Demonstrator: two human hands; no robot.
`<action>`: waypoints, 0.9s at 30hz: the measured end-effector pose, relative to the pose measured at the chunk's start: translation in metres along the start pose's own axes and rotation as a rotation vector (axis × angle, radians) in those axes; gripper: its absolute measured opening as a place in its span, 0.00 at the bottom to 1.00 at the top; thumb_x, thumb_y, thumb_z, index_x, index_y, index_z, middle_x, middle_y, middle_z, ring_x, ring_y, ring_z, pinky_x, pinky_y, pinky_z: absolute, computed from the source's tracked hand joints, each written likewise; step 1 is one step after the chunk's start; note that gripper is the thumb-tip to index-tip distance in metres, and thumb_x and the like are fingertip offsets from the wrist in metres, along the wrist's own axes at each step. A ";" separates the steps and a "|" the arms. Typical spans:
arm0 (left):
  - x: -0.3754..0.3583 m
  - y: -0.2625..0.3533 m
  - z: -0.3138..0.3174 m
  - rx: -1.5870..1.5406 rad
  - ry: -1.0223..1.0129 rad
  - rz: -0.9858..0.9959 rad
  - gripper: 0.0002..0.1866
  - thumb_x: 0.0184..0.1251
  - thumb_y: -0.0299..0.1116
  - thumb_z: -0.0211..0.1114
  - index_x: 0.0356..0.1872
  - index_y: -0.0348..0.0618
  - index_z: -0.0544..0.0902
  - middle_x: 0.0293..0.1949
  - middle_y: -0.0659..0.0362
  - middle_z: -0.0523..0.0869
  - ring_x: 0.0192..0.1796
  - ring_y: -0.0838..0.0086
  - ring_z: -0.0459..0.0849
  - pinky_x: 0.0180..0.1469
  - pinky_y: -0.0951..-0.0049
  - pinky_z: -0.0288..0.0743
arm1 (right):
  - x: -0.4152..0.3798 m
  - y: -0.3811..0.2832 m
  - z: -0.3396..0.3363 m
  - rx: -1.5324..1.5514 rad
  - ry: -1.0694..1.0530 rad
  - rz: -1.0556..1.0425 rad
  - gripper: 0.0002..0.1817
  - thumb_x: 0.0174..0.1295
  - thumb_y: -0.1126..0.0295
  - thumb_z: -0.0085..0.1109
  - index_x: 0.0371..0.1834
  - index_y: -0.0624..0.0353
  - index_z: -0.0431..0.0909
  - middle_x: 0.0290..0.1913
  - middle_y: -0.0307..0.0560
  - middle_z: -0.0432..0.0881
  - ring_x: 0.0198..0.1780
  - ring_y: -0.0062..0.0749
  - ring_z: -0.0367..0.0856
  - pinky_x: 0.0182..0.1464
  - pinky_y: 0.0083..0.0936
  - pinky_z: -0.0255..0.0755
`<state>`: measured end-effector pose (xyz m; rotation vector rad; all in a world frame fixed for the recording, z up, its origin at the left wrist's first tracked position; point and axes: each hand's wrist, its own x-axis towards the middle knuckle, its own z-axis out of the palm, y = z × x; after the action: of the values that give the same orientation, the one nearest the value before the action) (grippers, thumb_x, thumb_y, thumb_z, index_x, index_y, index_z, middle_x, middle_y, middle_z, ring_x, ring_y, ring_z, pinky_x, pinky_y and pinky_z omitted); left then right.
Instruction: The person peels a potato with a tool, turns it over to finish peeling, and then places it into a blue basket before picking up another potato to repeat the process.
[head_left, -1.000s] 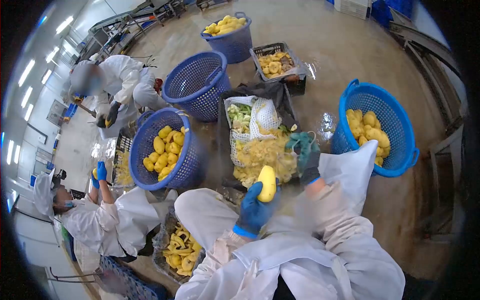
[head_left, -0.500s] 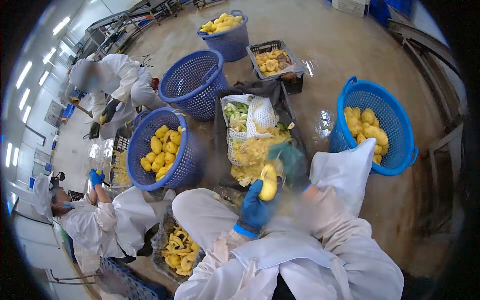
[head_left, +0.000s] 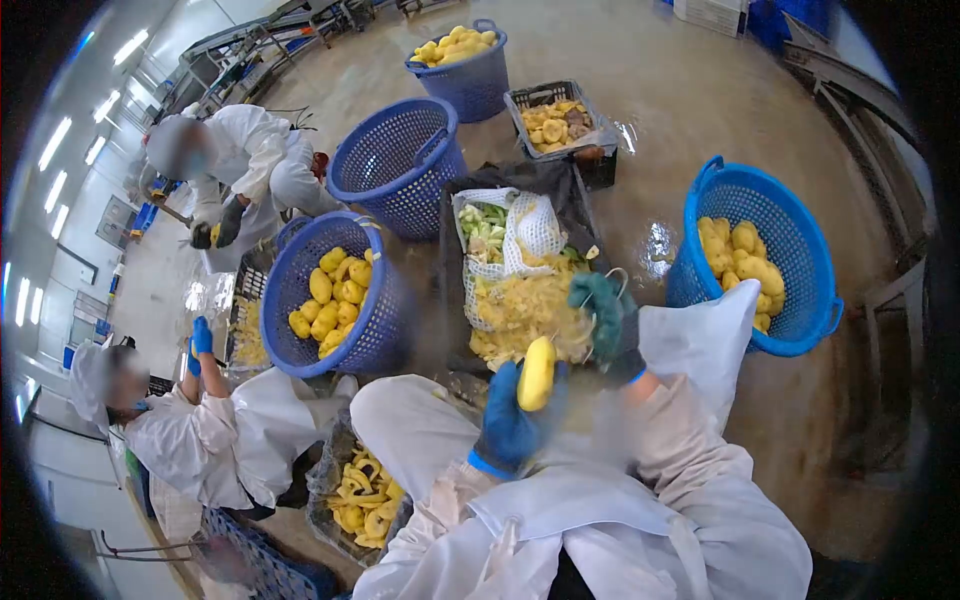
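Observation:
My left hand (head_left: 510, 422), in a blue glove, is wrapped round a peeled yellow mango (head_left: 537, 374) held upright. My right hand (head_left: 608, 325) wears a dark green glove and has its fingers closed on a thin bent-metal peeler (head_left: 622, 285), whose blade end I cannot make out. The peeler is a little to the right of the mango, apart from it. Under both hands stands a black-lined crate (head_left: 462, 345) with pale yellow shavings (head_left: 525, 315), green scraps (head_left: 484, 230) and white foam netting (head_left: 528, 235).
A blue basket (head_left: 815, 250) of yellow fruit stands right; a purple-blue basket (head_left: 385, 325) of fruit stands left. Behind are another basket (head_left: 395, 150), a full one (head_left: 475, 85) and a crate of pieces (head_left: 555, 122). Two co-workers (head_left: 195, 430) (head_left: 250, 155) sit left. Slices fill a lined crate (head_left: 362, 500).
My right hand and the peeler have moved slightly right, away from the mango, and show less blur. The mango has turned more upright in my left hand. The view has shifted slightly.

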<state>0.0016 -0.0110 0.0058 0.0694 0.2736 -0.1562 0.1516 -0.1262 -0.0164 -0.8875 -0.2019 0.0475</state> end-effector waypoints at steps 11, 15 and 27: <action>0.000 -0.013 0.001 0.192 0.182 0.080 0.24 0.71 0.51 0.57 0.59 0.45 0.75 0.52 0.53 0.81 0.53 0.68 0.81 0.45 0.72 0.80 | 0.009 -0.008 -0.008 -0.399 -0.026 -0.063 0.15 0.66 0.63 0.59 0.50 0.60 0.78 0.37 0.42 0.81 0.38 0.25 0.80 0.40 0.23 0.73; 0.007 -0.008 0.002 0.243 0.124 0.073 0.24 0.71 0.52 0.56 0.59 0.46 0.75 0.53 0.54 0.81 0.52 0.66 0.82 0.44 0.71 0.79 | -0.033 -0.026 0.021 -0.587 -0.357 -0.265 0.12 0.69 0.65 0.55 0.46 0.63 0.80 0.39 0.42 0.83 0.40 0.26 0.81 0.44 0.23 0.74; 0.020 -0.026 -0.013 1.217 0.082 0.757 0.27 0.68 0.54 0.58 0.58 0.45 0.76 0.45 0.54 0.83 0.37 0.67 0.81 0.38 0.71 0.78 | -0.024 -0.001 0.001 -0.586 -0.358 -0.086 0.15 0.71 0.64 0.48 0.40 0.63 0.80 0.37 0.46 0.85 0.38 0.31 0.82 0.44 0.28 0.76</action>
<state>0.0127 -0.0382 -0.0135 1.3715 0.1841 0.4579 0.1283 -0.1294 -0.0188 -1.4508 -0.6091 0.0690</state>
